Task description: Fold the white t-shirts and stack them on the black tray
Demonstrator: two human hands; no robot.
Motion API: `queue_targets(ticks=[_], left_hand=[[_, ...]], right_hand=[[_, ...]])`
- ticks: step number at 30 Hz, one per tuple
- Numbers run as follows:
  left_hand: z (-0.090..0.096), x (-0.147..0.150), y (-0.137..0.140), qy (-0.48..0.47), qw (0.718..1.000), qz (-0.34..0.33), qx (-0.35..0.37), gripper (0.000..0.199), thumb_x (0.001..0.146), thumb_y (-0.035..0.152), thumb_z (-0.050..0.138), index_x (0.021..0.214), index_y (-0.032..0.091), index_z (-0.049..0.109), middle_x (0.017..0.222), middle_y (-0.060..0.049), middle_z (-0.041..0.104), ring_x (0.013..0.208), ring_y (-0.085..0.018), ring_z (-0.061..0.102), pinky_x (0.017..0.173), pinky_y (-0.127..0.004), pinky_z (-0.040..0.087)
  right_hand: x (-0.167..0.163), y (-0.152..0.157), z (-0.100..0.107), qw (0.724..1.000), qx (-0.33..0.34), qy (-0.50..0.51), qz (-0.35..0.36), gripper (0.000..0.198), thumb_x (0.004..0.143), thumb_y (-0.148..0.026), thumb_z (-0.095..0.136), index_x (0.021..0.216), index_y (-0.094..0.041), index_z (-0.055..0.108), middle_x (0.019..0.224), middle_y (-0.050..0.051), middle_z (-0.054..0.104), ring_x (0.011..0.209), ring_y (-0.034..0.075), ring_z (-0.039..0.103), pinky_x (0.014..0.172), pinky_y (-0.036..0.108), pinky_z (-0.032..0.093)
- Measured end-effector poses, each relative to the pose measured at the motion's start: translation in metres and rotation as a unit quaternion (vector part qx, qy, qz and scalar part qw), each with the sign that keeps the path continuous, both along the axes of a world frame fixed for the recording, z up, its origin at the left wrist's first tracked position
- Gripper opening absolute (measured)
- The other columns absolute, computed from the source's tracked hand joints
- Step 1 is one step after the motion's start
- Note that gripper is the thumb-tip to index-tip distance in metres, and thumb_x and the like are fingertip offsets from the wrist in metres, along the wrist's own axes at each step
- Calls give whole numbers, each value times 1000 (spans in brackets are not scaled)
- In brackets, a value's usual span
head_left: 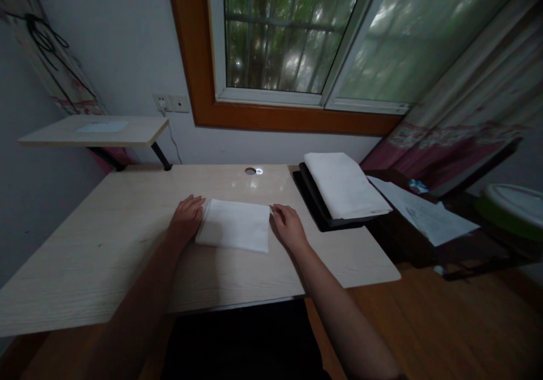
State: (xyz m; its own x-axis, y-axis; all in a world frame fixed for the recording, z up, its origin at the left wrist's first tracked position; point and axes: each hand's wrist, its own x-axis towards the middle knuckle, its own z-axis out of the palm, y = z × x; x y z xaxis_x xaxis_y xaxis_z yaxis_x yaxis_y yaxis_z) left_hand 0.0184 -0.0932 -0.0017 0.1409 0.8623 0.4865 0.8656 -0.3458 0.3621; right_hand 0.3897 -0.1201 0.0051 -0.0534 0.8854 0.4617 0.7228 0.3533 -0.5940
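White folded rectangular cloth (237,225) lay flat on the pale wood-grained bench (139,295), a little back from the near edge, with a bare hand at either side. At its left edge the left hand (186,217) rested with its fingers close together; I could not tell whether that grip pinched any fabric or merely touched it. Opposite, the right hand (289,226) appeared to have thumb and forefinger pinched together on the far right corner, a small hold. A tug from there, with the left side poorly secured, could have skewed the folds or dragged the whole piece askew, since the shiny surface probably offered little friction. Farther back and to the right, a larger folded white cloth (345,185) sat on flat black layers (318,199); an outward sweep of the right hand might have nudged that pile off line. Beyond were a round hole (250,171), a pale raised shelf (139,134) and a wood-framed window (275,52).
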Motion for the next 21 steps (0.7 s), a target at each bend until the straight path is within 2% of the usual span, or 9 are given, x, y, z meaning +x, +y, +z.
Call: queue_targets(ticks=[3,7,15,21], left_hand=[[4,3,0,-7,999,-33,17,39,100,33,42,123,18,69,121,-11,73,120,-28,61,113,-48,41],[5,5,1,-30,998,-58,6,40,99,36,46,130,19,65,112,-9,74,108,-27,63,108,-46,43],[5,5,-2,-70,996,-35,-28,44,98,39,48,135,19,62,108,-8,73,109,-27,60,106,-43,45],[13,8,-6,-91,994,-16,-60,42,94,39,49,129,21,66,92,-5,72,94,-24,64,94,-37,50]], right_hand=[[0,0,1,1000,-8,17,-4,32,97,-31,53,121,-19,70,111,10,73,106,27,63,99,45,51],[0,0,1,999,-11,28,14,29,96,-32,55,118,-22,72,114,8,74,107,26,63,99,43,50],[-3,-4,5,998,-14,3,59,33,94,-33,62,126,-25,68,108,6,75,104,25,64,98,42,50],[-2,-4,5,997,-6,-36,73,29,96,-31,60,123,-27,72,115,5,75,109,25,63,102,44,48]])
